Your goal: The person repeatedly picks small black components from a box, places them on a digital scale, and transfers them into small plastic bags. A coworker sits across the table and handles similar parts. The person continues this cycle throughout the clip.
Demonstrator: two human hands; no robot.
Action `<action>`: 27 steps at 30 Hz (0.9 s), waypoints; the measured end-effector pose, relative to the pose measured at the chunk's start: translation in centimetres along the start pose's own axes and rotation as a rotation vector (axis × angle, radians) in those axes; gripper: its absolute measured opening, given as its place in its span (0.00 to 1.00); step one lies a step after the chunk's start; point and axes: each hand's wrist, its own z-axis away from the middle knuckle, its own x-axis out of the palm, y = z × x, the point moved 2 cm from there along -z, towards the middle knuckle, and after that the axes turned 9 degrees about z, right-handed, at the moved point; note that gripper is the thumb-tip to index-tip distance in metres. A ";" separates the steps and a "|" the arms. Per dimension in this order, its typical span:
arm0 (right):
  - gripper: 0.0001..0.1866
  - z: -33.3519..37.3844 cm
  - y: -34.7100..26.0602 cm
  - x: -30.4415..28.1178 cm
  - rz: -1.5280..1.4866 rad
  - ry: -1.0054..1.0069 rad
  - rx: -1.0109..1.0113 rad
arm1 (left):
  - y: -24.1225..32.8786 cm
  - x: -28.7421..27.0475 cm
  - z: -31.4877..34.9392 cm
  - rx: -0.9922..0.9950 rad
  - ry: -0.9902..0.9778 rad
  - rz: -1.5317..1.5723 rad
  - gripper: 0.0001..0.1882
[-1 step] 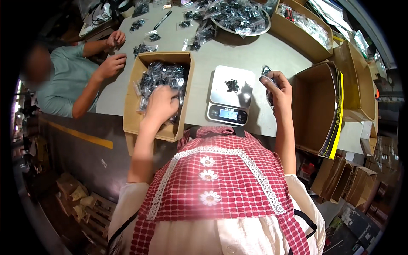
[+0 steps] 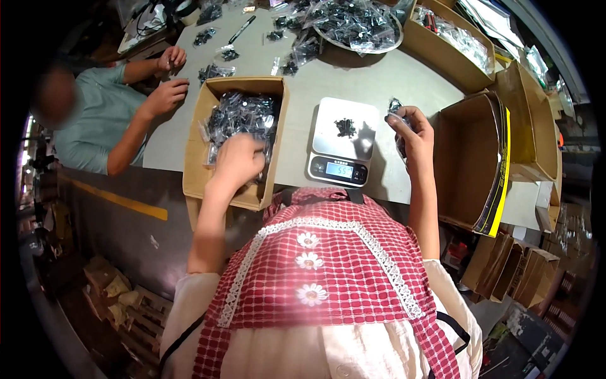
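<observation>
My left hand (image 2: 238,163) is inside the near part of a cardboard box (image 2: 195,165), over a heap of small clear plastic bags (image 2: 242,114) with black parts in them. Its fingers are smeared by motion, so whether they grip a bag does not show. Right of the scale, my right hand (image 2: 415,129) is closed around a small clear bag (image 2: 396,108) with dark contents, partly hidden by the fingers. Between my hands stands a digital scale (image 2: 325,146) with a lit display. A small pile of black parts (image 2: 345,127) lies on its pan.
At the left, a co-worker (image 2: 104,117) has both hands at the table edge. A round tray (image 2: 394,44) heaped with bags stands at the back, near a pen (image 2: 242,30) and scattered bags. Cardboard boxes (image 2: 470,165) line the right side; another long box (image 2: 435,63) holds bags.
My left hand has shifted slightly toward me within the box. My right hand, the bag in it and the pile on the scale look unchanged.
</observation>
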 end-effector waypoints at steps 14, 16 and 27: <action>0.13 1.1 -2.7 0.7 0.054 -0.160 -0.093 | 7.9 0.3 -2.6 0.241 0.085 0.179 0.17; 0.13 1.3 -3.0 1.0 0.094 -0.176 -0.111 | 9.5 4.3 -4.8 0.446 0.194 0.120 0.19; 0.23 1.4 -2.8 1.2 0.437 -0.398 0.041 | 7.7 3.8 -4.9 0.343 0.048 0.031 0.13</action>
